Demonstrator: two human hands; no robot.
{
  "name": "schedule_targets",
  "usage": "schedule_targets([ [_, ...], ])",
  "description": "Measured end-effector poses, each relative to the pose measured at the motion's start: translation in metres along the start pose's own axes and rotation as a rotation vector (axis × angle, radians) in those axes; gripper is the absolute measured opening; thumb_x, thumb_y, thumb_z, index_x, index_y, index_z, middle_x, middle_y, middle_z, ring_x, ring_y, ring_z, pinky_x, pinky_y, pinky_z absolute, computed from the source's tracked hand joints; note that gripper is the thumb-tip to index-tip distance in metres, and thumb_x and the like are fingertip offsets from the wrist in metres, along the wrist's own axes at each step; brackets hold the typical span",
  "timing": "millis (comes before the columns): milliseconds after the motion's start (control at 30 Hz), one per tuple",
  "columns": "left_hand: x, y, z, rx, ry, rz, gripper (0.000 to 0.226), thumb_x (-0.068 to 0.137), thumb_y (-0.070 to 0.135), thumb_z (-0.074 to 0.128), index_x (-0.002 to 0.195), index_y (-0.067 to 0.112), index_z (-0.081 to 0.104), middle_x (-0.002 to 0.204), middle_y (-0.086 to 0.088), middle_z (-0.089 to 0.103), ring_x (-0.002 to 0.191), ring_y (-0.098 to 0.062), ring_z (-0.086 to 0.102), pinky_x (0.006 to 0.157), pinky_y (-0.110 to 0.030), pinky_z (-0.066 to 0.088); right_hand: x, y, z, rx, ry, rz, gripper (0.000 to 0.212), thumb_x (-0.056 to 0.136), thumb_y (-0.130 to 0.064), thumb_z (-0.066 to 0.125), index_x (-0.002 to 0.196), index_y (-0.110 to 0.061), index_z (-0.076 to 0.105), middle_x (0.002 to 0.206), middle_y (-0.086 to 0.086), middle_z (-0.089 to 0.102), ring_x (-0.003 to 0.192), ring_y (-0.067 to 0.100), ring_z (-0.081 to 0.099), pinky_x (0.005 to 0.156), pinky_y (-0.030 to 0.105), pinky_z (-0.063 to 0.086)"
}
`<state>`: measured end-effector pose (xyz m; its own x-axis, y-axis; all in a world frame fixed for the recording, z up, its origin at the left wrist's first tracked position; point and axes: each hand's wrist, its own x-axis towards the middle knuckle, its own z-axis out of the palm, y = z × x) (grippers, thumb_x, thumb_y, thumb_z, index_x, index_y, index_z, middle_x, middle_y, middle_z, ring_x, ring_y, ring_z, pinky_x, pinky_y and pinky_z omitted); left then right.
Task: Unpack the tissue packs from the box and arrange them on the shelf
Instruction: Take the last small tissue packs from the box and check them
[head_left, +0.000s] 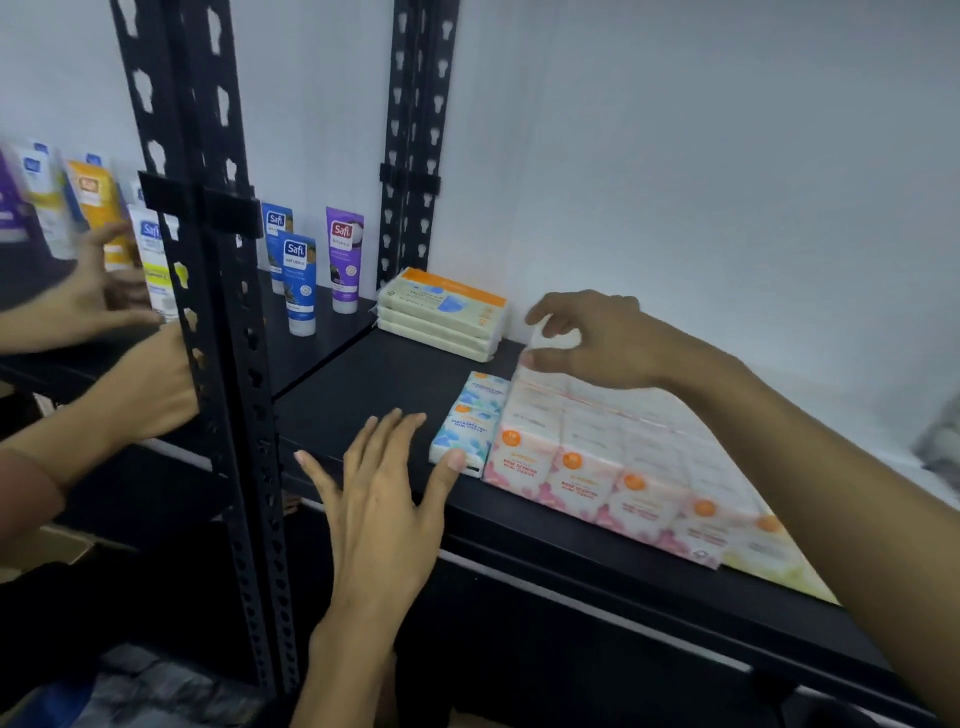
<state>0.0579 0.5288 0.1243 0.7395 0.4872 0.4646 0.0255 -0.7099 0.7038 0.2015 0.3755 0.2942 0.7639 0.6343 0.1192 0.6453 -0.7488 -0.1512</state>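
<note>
A row of pink rose-scented mini tissue packs (587, 457) lies along the front of the black shelf (363, 384). To their left lie blue fragrance-free mini tissue packs (470, 421). My left hand (379, 493) is spread flat at the shelf edge, its thumb touching the blue packs' front corner. My right hand (592, 338) hovers over the far end of the pink row, its fingers loosely curled and touching the top pack. A stack of pale green tissue packs with orange tops (441, 312) sits against the back wall. The box is not in view.
Black perforated uprights (228, 364) stand left of my hands. Several Safi tubes (298, 283) stand on the neighbouring shelf. Another person's two hands (104, 296) reach among those tubes at the left. A white wall closes the back.
</note>
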Motion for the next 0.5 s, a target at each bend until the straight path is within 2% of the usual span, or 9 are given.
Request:
schedule_targets([
  [133, -0.010, 0.028, -0.018, -0.029, 0.042, 0.032, 0.053, 0.097, 0.055, 0.052, 0.140, 0.024, 0.057, 0.151, 0.002, 0.049, 0.144, -0.018, 0.036, 0.125, -0.057, 0.003, -0.095, 0.031, -0.010, 0.053, 0.208, 0.058, 0.038, 0.095, -0.046, 0.062, 0.128, -0.028, 0.060, 0.122, -0.012, 0.065, 0.114, 0.006, 0.055, 0.120, 0.042, 0.020],
  [200, -0.020, 0.054, -0.023, -0.101, 0.061, 0.097, 0.048, 0.098, 0.049, 0.057, 0.138, 0.022, 0.060, 0.148, 0.005, 0.053, 0.139, -0.013, 0.037, 0.122, -0.054, 0.023, -0.148, 0.044, -0.010, 0.078, 0.277, 0.119, 0.040, 0.094, -0.049, 0.061, 0.129, -0.032, 0.059, 0.127, -0.015, 0.063, 0.118, 0.005, 0.050, 0.118, 0.044, 0.027],
  [267, -0.033, 0.086, -0.026, -0.196, 0.033, 0.165, 0.046, 0.098, 0.046, 0.059, 0.138, 0.023, 0.060, 0.145, 0.008, 0.055, 0.135, -0.009, 0.038, 0.115, -0.045, 0.037, -0.203, 0.053, -0.008, 0.114, 0.339, 0.191, 0.047, 0.091, -0.052, 0.060, 0.134, -0.036, 0.053, 0.127, -0.018, 0.061, 0.126, 0.011, 0.051, 0.113, 0.042, 0.036],
  [367, -0.060, 0.137, -0.027, -0.291, -0.073, 0.277, 0.040, 0.098, 0.043, 0.061, 0.134, 0.026, 0.062, 0.141, 0.012, 0.058, 0.133, -0.007, 0.042, 0.110, -0.030, 0.038, -0.286, 0.058, -0.006, 0.152, 0.402, 0.299, 0.060, 0.088, -0.054, 0.061, 0.143, -0.042, 0.039, 0.128, -0.016, 0.059, 0.128, 0.009, 0.051, 0.105, 0.037, 0.042],
  [500, -0.111, 0.201, -0.028, -0.359, -0.246, 0.465, 0.031, 0.098, 0.042, 0.061, 0.126, 0.030, 0.064, 0.134, 0.020, 0.057, 0.126, 0.002, 0.043, 0.101, -0.002, 0.026, -0.390, 0.055, -0.008, 0.152, 0.483, 0.418, 0.069, 0.082, -0.060, 0.057, 0.144, -0.041, 0.032, 0.131, -0.013, 0.056, 0.126, 0.010, 0.052, 0.097, 0.032, 0.042],
])
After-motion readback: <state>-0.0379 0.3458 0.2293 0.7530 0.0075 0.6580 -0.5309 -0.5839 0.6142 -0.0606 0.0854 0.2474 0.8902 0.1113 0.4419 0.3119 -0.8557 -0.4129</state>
